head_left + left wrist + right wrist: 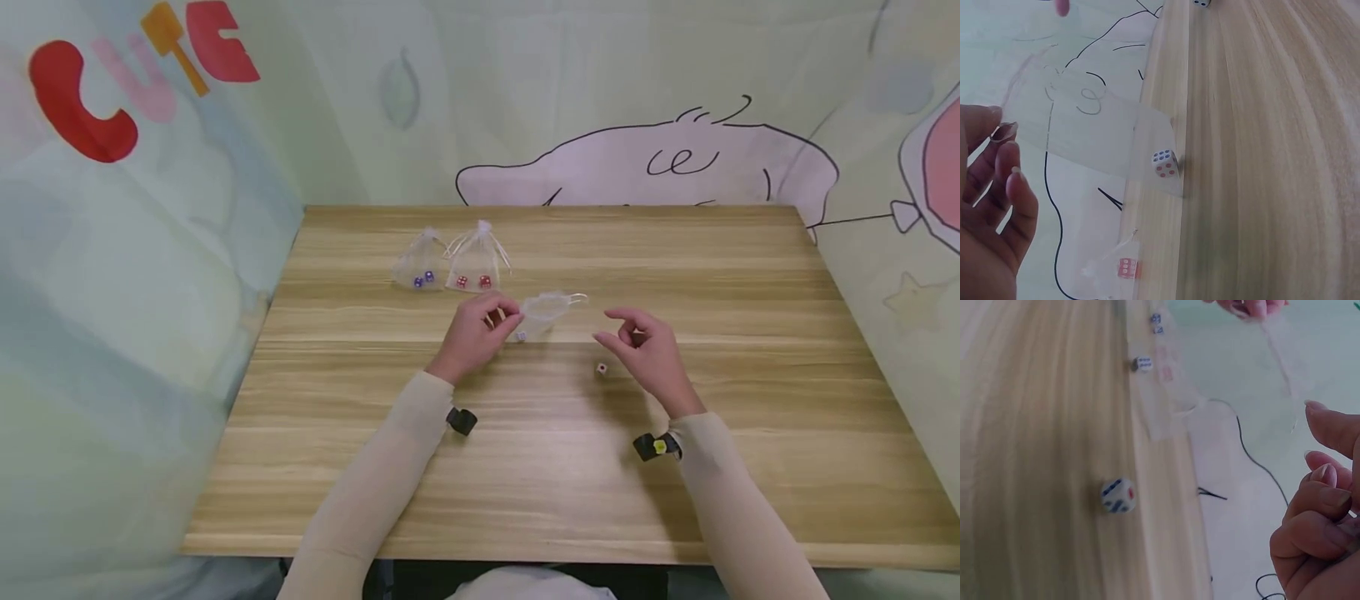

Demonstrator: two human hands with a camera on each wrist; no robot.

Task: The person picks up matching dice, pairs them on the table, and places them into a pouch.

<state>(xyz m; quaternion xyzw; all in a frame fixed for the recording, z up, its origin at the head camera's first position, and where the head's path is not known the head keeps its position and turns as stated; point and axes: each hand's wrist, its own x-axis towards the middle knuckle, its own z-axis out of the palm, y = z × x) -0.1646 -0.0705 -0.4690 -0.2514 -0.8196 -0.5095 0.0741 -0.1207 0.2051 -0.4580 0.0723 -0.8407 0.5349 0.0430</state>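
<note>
My left hand pinches the rim of a sheer white drawstring bag between thumb and fingertips. The bag stands slanted on the table with its mouth spread. Low inside it sits a white die with blue and red pips. To the right, my right hand hovers over the table with thumb and index finger apart and nothing between them; its other fingers are loosely curled. Below and left of those fingertips, a second white die lies on the wood.
Behind my left hand stand two more sheer bags: one with blue dice, the other with red dice. The wooden table ends at a printed cloth backdrop along its far edge.
</note>
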